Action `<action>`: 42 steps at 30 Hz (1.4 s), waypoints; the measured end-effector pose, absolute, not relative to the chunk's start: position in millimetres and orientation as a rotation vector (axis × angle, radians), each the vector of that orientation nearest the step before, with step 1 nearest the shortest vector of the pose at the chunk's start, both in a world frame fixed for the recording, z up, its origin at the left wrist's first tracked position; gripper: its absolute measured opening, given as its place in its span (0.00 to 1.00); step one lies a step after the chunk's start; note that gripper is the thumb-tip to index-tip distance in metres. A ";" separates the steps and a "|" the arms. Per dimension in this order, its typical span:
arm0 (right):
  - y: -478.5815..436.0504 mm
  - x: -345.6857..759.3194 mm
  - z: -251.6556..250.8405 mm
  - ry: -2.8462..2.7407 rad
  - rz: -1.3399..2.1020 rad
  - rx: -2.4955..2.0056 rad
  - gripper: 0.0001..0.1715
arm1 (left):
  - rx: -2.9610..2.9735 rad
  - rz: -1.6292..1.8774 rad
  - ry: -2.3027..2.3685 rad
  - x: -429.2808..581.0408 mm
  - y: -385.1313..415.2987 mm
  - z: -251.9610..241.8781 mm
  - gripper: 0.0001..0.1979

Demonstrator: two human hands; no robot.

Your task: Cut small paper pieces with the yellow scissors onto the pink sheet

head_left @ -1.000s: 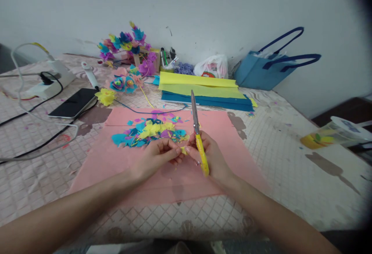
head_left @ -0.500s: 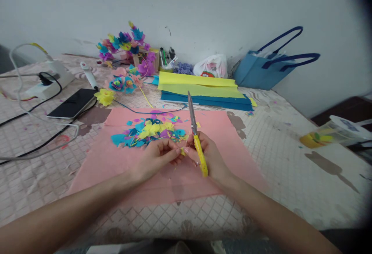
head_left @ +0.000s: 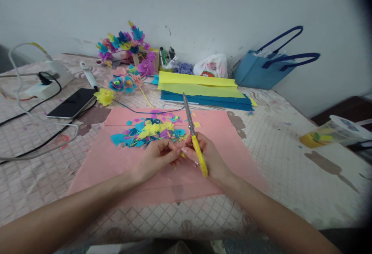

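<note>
A small piece of yellow paper is pinched between the fingertips of both hands, mostly hidden by them. My left hand is closed on it from the left. My right hand also carries scissors with yellow handles, their blades together and pointing up and away. Just beyond the fingers lies a heap of cut paper scraps in blue, purple and yellow. Hands and heap are over a pink paper sheet on the table.
Behind the sheet lie folded yellow and blue papers. Paper flowers stand at the back left, near a phone and a power strip with cables. A blue bag is at the back right; a plastic cup lies further right.
The scissors have tilted a little to the left in my right hand, and its thumb has shifted slightly over the yellow paper. My left hand stays nearly in place.
</note>
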State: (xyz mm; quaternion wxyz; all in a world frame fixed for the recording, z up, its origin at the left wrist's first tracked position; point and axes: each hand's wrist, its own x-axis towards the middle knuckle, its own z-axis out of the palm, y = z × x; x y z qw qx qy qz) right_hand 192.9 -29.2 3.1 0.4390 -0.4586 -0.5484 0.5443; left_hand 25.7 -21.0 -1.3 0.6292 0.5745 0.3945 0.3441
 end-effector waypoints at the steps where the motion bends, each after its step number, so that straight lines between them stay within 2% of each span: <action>1: -29.2 192.8 3.0 -1.364 1.345 -1.136 0.18 | 1.311 0.790 0.911 25.7 -21.0 -1.2 0.12; 10: -29.7 193.3 0.3 -1.345 1.330 -1.110 0.18 | 1.198 0.652 0.802 25.7 -18.3 -7.2 0.13; 23: -31.7 190.0 4.5 -1.318 1.331 -1.126 0.17 | 1.235 0.696 0.811 27.7 -17.9 -9.8 0.08; 42: -27.0 190.6 -3.1 -1.267 1.336 -1.118 0.19 | 1.295 0.762 0.905 27.2 -19.2 -2.7 0.11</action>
